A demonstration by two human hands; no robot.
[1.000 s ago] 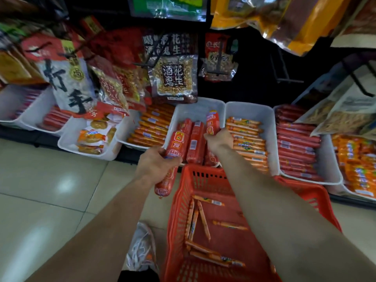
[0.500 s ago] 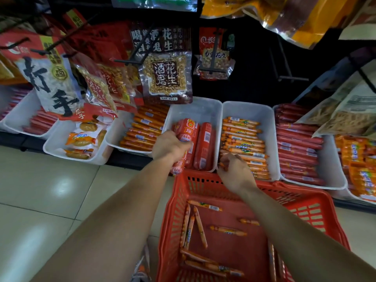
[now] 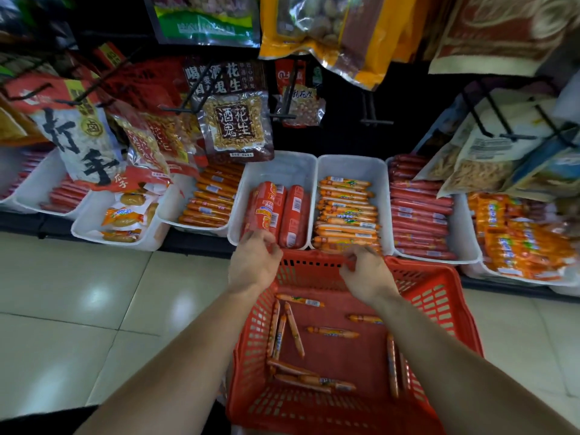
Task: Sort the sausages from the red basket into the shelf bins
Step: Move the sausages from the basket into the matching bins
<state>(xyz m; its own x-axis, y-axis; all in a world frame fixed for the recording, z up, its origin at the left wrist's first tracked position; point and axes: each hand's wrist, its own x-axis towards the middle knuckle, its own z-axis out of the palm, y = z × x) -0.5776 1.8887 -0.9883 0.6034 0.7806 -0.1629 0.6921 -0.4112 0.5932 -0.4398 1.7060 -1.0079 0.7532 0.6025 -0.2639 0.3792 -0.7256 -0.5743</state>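
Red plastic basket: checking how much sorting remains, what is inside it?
Only thin orange-wrapped sausages lie loose in the red plastic basket, about eleven. The right forearm covers part of its floor, so more may hide there.

A red plastic lattice basket [image 3: 439,296] sits at 6 o'clock on the pale tiled floor [image 3: 78,293], with thin orange wrapped sausages [image 3: 332,331] scattered inside. At its 11 o'clock corner the left hand [image 3: 254,262] curls its fingers at the near end of thick red wrapped sausages [image 3: 295,211] in a white plastic bin [image 3: 282,171]; whether it grips them is unclear. The right hand [image 3: 365,273] hangs curled over the basket's 12 o'clock rim.
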